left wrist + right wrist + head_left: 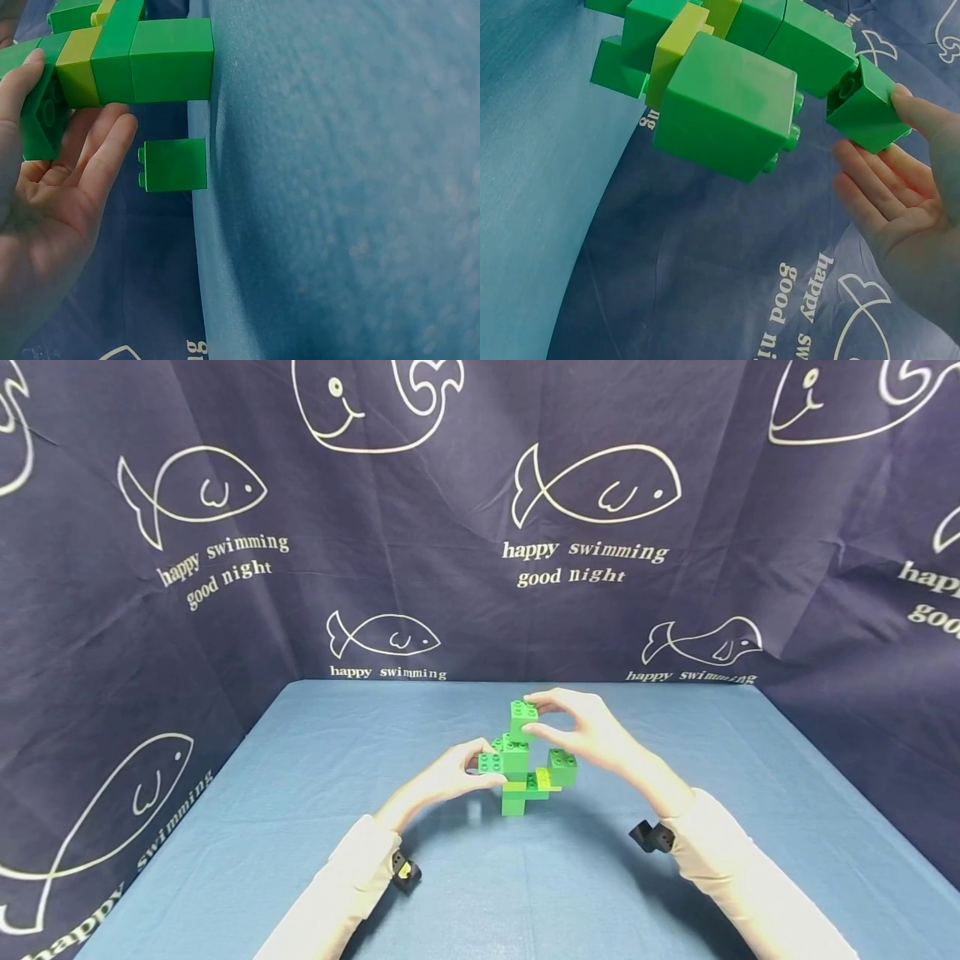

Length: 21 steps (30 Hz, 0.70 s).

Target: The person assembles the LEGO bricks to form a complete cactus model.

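A toy-brick structure (515, 760) of green and yellow-green bricks stands upright on the table. The left hand (450, 772) pinches a green brick (491, 763) on the structure's left side, thumb in front and the other fingers behind. Just above the top of the stack, the right hand (588, 731) holds another green brick (522, 723) between thumb and fingers. In the right wrist view, this held brick (871, 112) is tilted, its hollow underside toward the stack's top; whether they touch I cannot tell. A side branch carries a larger green brick (727, 105) beside a yellow-green one (675, 49).
In the left wrist view a loose green brick (176, 165) stands on the table, apart from the structure. A blue cloth covers the table (487, 893). Dark blue fabric (480, 527) with fish drawings hangs behind and at both sides.
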### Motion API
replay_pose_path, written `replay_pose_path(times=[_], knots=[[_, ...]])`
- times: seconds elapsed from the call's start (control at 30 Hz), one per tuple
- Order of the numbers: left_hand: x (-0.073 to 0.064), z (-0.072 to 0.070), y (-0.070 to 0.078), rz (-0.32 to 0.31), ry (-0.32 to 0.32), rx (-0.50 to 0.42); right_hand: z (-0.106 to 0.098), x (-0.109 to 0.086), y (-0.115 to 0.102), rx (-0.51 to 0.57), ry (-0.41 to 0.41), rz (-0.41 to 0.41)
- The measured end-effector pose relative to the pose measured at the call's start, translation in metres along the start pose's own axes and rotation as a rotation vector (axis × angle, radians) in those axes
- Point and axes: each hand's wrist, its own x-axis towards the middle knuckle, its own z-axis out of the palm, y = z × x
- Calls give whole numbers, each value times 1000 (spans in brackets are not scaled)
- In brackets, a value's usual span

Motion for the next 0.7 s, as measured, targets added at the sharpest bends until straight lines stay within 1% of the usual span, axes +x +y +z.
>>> replay_pose_path(times=[0.23, 0.57, 0.7], knots=[[0, 0, -2, 16, 1, 9, 5, 1, 1, -3, -6, -31], [0, 0, -1, -4, -2, 8, 8, -1, 0, 19, -14, -80], [0, 0, 0, 1, 2, 8, 9, -1, 0, 27, -22, -72]])
